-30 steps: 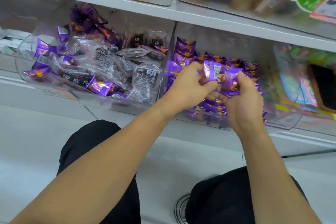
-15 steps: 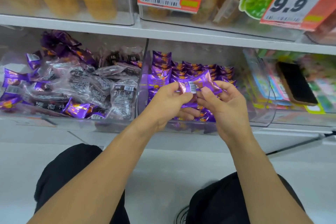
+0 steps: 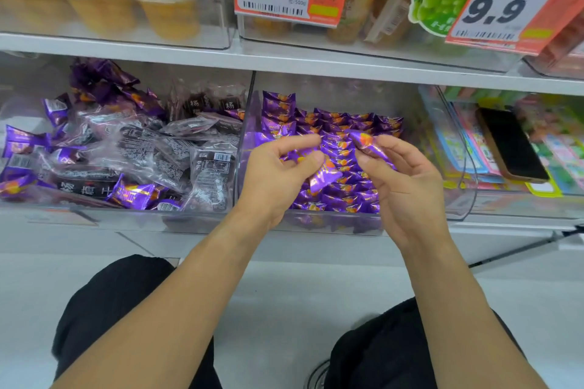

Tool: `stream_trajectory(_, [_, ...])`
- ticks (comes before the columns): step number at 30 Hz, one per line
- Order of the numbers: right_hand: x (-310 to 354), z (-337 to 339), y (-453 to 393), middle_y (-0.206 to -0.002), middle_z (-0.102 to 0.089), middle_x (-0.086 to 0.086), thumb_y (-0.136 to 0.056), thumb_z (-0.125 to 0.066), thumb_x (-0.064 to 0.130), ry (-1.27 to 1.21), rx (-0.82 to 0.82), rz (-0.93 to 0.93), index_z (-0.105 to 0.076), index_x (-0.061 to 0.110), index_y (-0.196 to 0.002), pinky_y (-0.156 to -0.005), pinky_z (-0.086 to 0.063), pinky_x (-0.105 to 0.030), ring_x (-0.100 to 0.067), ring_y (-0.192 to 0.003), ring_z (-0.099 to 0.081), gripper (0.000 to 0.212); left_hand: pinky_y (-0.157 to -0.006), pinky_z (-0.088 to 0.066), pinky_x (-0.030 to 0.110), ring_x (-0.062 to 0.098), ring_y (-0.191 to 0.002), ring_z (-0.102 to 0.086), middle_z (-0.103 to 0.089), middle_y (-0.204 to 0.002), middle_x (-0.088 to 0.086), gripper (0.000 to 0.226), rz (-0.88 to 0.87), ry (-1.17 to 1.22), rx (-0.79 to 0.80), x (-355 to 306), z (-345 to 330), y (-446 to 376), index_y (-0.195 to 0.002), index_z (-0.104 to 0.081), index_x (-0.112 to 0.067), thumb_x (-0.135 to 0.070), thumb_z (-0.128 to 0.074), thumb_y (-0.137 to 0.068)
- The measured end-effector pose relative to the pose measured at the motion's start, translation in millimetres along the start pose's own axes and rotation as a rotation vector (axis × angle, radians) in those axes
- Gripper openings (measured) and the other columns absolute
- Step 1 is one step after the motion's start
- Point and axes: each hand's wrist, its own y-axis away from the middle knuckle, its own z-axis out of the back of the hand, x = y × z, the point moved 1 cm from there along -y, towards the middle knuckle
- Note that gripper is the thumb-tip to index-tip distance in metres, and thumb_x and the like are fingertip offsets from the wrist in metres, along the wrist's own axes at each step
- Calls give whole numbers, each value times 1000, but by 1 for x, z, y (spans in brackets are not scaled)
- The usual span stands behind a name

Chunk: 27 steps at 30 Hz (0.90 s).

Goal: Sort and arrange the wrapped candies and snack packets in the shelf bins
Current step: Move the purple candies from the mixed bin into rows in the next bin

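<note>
Both hands' grip on purple candies

Candies are wrapped in glossy purple foil; packets in shiny clear plastic; bins look smooth, transparent plastic.

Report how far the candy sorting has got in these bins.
Done: the middle bin holds purple candies lined in neat rows. In hand: the left hand and right hand each pinch a purple candy over that bin. Left: the left bin is a jumble of purple candies and clear dark snack packets.
</note>
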Motion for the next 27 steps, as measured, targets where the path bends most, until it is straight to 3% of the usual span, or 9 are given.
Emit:
stream_trajectory(3, [2,-1,1,-107,-71,-16,-81,-61,-18,-24,63,-47,-70,1,-108,-96,-54,-39,-34,-107,-68,34,-74,-54,20,5,-75,-63,-65,-113,-11,49,15,27,7,1,1,-1,-129,-59,-22,-7,-74,-85])
stream_trajectory(5, [3,-4,2,-111,-70,-19,-84,-58,-10,-88,95,-60,-68,-6,-111,-100,-53,-42,-36,-113,-65,29,-74,-55,25,7,-67,-62,-70,-91,-4,42,75,96,23,1,0,-1,-129,-60,-8,-6,-70,-89])
stream_trajectory(8, [1,-5,4,-118,-71,-12,-81,-69,-2,8,91,41,-77,6,-97,-95,-54,-37,-25,-118,-65,19,-79,-54,39,18,-69,-59,-67,-68,2,24,156,228,18,-1,-4,1,-116,-66,-9,-4,-64,-93])
stream_trajectory(12, [-2,-6,8,-112,-72,-7,-81,-68,-16,58,160,116,-66,2,-109,-86,-54,-32,-23,-112,-67,33,-76,-54,41,27,-83,-55,-63,-91,14,15,221,314,0,-3,-7,2,-106,-65,-18,-9,-58,-98])
stream_trajectory(15, [-2,-9,11,-108,-72,-4,-79,-69,-15,44,199,50,-62,2,-116,-78,-56,-28,-21,-102,-70,41,-97,-50,53,31,-93,-59,-69,-106,21,19,272,426,-12,-5,-6,2,-112,-65,-9,-18,-52,-102])
stream_trajectory(17, [-4,-10,12,-100,-75,-1,-78,-72,-13,102,191,23,-67,5,-109,-72,-56,-26,-19,-93,-71,36,-100,-48,52,30,-96,-62,-69,-116,21,27,300,463,-1,-7,-6,3,-118,-64,-5,-22,-52,-101])
stream_trajectory(21, [-4,-8,9,-90,-75,-3,-73,-80,-6,219,159,67,-71,10,-95,-71,-57,-27,-16,-78,-68,28,-91,-53,47,28,-91,-64,-71,-102,20,19,251,427,42,-6,-11,6,-109,-66,-3,-15,-55,-99])
stream_trajectory(27, [-4,-8,11,-89,-75,3,-74,-85,9,445,220,119,-73,16,-88,-71,-59,-35,-18,-77,-69,20,-69,-54,31,20,-73,-58,-60,-84,15,11,182,367,-4,-3,-13,7,-101,-65,-9,-17,-59,-98])
